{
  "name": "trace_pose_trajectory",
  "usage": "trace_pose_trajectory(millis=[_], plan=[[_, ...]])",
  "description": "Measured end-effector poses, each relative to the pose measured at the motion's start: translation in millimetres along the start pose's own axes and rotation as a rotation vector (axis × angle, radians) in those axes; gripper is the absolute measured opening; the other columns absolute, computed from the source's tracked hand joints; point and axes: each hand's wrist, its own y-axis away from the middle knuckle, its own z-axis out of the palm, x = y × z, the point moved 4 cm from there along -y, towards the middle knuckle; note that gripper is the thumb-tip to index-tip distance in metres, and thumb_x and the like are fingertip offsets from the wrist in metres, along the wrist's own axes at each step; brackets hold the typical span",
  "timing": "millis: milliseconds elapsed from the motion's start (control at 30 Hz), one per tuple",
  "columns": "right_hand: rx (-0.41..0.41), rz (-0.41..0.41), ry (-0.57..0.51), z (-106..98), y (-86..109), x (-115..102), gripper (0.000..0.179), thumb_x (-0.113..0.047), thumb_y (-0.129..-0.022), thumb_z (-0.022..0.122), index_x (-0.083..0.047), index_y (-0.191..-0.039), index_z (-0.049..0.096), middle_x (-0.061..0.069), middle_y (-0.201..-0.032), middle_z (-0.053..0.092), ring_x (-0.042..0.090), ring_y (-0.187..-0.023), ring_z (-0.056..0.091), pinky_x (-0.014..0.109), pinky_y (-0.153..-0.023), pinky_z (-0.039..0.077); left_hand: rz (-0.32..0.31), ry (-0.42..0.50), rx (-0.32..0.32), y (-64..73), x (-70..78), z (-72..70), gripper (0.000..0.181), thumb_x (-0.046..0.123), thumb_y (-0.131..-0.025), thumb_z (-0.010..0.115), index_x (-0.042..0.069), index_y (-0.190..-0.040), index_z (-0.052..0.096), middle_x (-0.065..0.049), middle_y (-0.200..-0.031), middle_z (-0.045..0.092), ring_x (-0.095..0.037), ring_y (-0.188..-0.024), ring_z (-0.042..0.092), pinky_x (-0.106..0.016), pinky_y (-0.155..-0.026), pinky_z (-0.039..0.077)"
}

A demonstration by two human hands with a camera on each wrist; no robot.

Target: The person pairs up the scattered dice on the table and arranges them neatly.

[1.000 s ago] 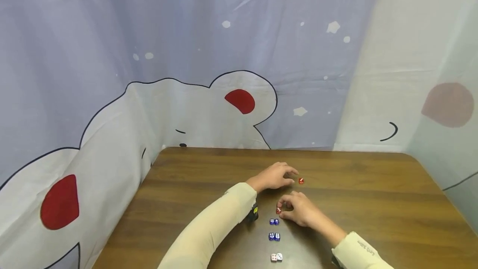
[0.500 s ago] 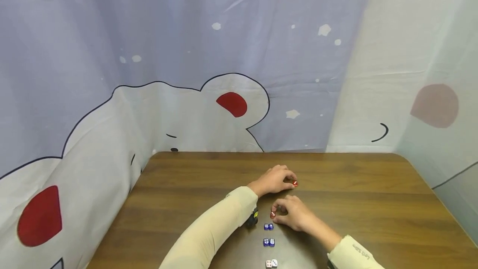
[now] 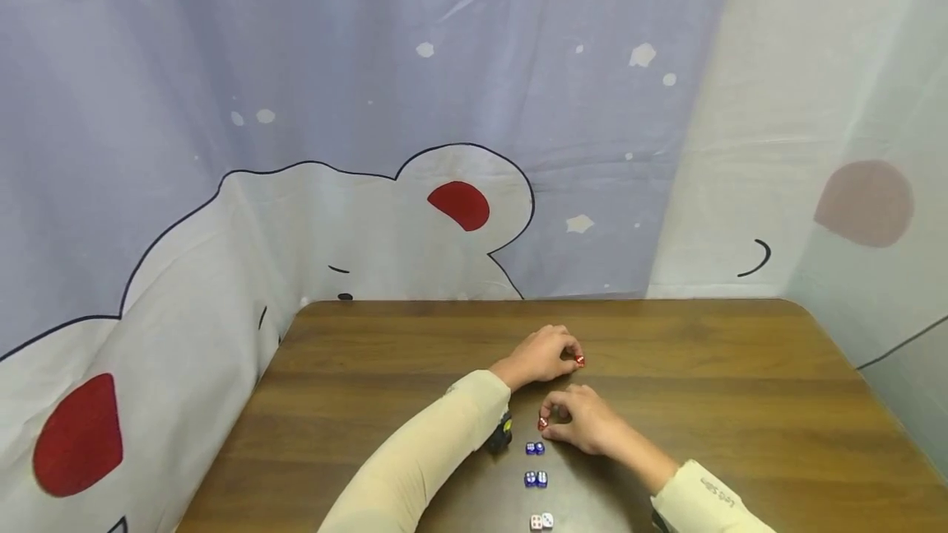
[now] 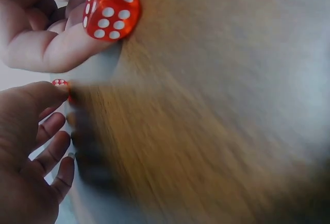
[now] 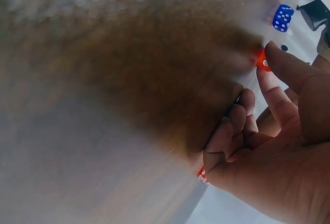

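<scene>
Left hand [image 3: 542,354] reaches over the far middle of the table and pinches a red die [image 3: 580,361] between thumb and forefinger. Closer to the body, the right hand [image 3: 583,419] pinches a second red die [image 3: 543,424], its thumb and forefinger on either side. In the left wrist view, this die [image 4: 111,15] looms large at the top left, white pips visible; the left hand [image 4: 31,147] below partly covers its own small die [image 4: 60,82]. The right wrist view has the right hand [image 5: 289,126] around its die [image 5: 264,62], with the left hand's die [image 5: 202,174] lower down.
Two pairs of blue dice, one pair [image 3: 535,448] just nearer than the right hand and another pair [image 3: 536,479] behind it, line up on the wooden table [image 3: 704,401]. A white pair [image 3: 541,522] lies nearest the body. A printed curtain [image 3: 592,146] hangs beyond the table.
The left hand, apart from its red die one second ago, now has hold of it and has drawn it slightly left. The right hand keeps its die almost in place. The head view has shifted a little.
</scene>
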Motion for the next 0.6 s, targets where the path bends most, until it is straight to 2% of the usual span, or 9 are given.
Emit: trace_pose_trajectory(millis=[233,467,600], plan=[[0.001,0.008,0.012,2,0.3,0,0.02,-0.024,-0.079,0.084,-0.024,-0.09,0.067,-0.006,-0.081,0.051,0.016,-0.084,0.047,0.036,-0.075,0.041,-0.007,-0.01,-0.019,19.7,-9.3,-5.5,0.008,0.035,-0.095,0.072,0.029,-0.099,0.075,0.013,-0.101,0.061,-0.005,-0.094,0.054,-0.022,-0.084,0.045],[0.009,0.026,0.021,1,0.2,1,0.023,-0.024,-0.078,0.085,-0.024,-0.092,0.067,-0.005,-0.081,0.052,0.014,-0.082,0.047,0.034,-0.072,0.04,-0.02,-0.014,-0.001,36.7,-16.8,-10.6,0.011,0.035,-0.095,0.071,0.027,-0.102,0.075,0.012,-0.102,0.062,-0.006,-0.097,0.055,-0.024,-0.087,0.046],[0.016,0.01,0.023,1,0.3,-1,0.023,-0.023,-0.078,0.085,-0.023,-0.09,0.066,-0.005,-0.081,0.053,0.013,-0.08,0.048,0.032,-0.071,0.041,-0.024,0.001,-0.001,48.3,-20.6,-12.3,0.012,0.032,-0.095,0.072,0.025,-0.103,0.076,0.011,-0.104,0.064,-0.005,-0.098,0.056,-0.024,-0.087,0.046]])
